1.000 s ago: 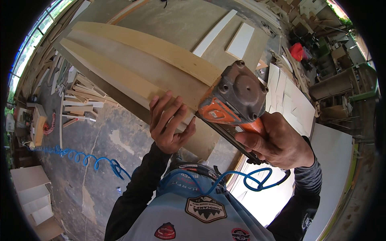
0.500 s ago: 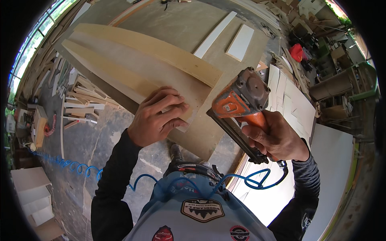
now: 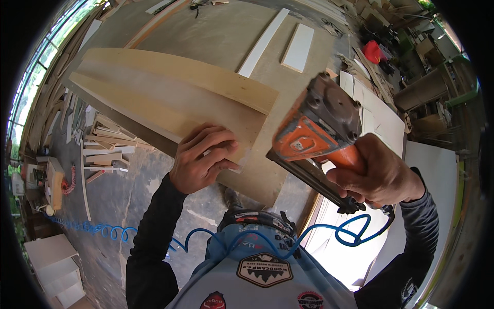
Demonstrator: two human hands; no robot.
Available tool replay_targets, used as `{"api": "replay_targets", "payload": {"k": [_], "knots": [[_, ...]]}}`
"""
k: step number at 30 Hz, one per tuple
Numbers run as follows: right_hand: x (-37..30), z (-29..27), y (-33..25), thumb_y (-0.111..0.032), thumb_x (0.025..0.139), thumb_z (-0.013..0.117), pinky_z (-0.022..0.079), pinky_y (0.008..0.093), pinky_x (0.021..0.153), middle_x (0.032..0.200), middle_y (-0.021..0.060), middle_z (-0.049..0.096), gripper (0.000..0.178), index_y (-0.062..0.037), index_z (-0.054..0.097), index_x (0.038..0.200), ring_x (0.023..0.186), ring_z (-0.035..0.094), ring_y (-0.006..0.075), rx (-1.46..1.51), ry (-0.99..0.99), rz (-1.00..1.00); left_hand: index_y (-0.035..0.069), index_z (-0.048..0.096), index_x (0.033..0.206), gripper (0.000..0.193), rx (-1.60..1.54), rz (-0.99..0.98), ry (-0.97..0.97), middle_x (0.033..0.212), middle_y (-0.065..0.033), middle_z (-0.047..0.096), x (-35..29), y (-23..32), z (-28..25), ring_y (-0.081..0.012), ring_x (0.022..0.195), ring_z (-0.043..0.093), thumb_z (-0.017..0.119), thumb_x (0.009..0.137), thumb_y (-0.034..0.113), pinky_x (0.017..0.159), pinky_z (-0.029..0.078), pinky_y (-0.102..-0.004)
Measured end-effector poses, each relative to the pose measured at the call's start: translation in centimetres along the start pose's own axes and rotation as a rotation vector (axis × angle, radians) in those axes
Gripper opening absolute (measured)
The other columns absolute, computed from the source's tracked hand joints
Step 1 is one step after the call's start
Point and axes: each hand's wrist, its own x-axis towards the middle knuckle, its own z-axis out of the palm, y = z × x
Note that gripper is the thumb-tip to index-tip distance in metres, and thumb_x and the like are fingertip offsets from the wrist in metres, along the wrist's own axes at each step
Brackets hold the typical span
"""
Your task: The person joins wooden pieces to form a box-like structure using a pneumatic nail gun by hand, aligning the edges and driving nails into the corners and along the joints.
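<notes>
My right hand (image 3: 383, 170) is wrapped around the handle of an orange and dark grey nail gun (image 3: 316, 121), raised above the worktable's near right part. A blue coiled air hose (image 3: 321, 225) runs from the gun's handle end across my front to the left. On the table lies a long panel with two upright wooden sides, the far strip (image 3: 180, 72) and the near board (image 3: 134, 105). My left hand (image 3: 203, 158) is closed with bent fingers and thumb at the near board's right end; its exact hold is partly hidden.
Two white strips, one narrow (image 3: 263, 44) and one wider (image 3: 298, 49), lie at the table's far side. Offcuts (image 3: 110, 147) are piled on the floor at left. Large white sheets (image 3: 383, 113) stand at right. A red bag (image 3: 371, 51) sits among clutter at far right.
The nail gun and my right hand have moved right and look larger, nearer the camera. My left hand stays at the board's end. The whole view has shifted slightly.
</notes>
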Motion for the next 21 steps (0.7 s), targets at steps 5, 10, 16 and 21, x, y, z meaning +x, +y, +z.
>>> {"api": "replay_targets", "payload": {"k": [5, 10, 16, 21], "knots": [[0.3, 0.5, -1.6, -0.019, 0.093, 0.067, 0.042, 0.03, 0.044, 0.058, 0.0065, 0.06, 0.027, 0.0086, 0.064, 0.094, 0.046, 0.054, 0.0116, -0.11, 0.052, -0.186, 0.004, 0.065, 0.097, 0.04, -0.013, 0.025, 0.004, 0.107, -0.0106, 0.067, -0.1, -0.3, 0.0, -0.0317, 0.099, 0.066, 0.084, 0.063, 0.013, 0.089, 0.053, -0.0471], [1.8, 0.2, -0.9, -0.022, 0.093, 0.069, 0.04, 0.0339, 0.046, 0.061, 0.007, 0.056, 0.03, 0.0068, 0.062, 0.097, 0.048, 0.052, 0.0158, -0.227, 0.02, -0.286, 0.004, 0.064, 0.1, 0.043, -0.007, 0.023, -0.003, 0.108, -0.0114, 0.067, -0.2, -0.2, -0.1, -0.0331, 0.099, 0.066, 0.085, 0.063, 0.012, 0.088, 0.053, -0.0471], [2.4, 0.7, 0.0, -0.024, 0.093, 0.069, 0.04, 0.036, 0.048, 0.061, 0.0062, 0.052, 0.03, 0.0053, 0.062, 0.099, 0.049, 0.05, 0.0174, -0.298, 0.056, -0.337, 0.003, 0.065, 0.103, 0.045, 0.009, 0.023, -0.015, 0.111, -0.0124, 0.067, -0.4, -0.2, 0.0, -0.0342, 0.101, 0.066, 0.085, 0.063, 0.012, 0.089, 0.052, -0.048], [2.4, 0.7, -2.3, -0.024, 0.095, 0.067, 0.039, 0.0363, 0.046, 0.054, 0.0037, 0.046, 0.031, 0.0055, 0.063, 0.087, 0.045, 0.047, 0.0165, -0.217, -0.021, -0.158, 0.003, 0.066, 0.105, 0.046, 0.0, 0.026, -0.018, 0.113, -0.0127, 0.067, -0.4, -0.3, 0.0, -0.0343, 0.102, 0.066, 0.085, 0.064, 0.012, 0.089, 0.052, -0.0482]]}}
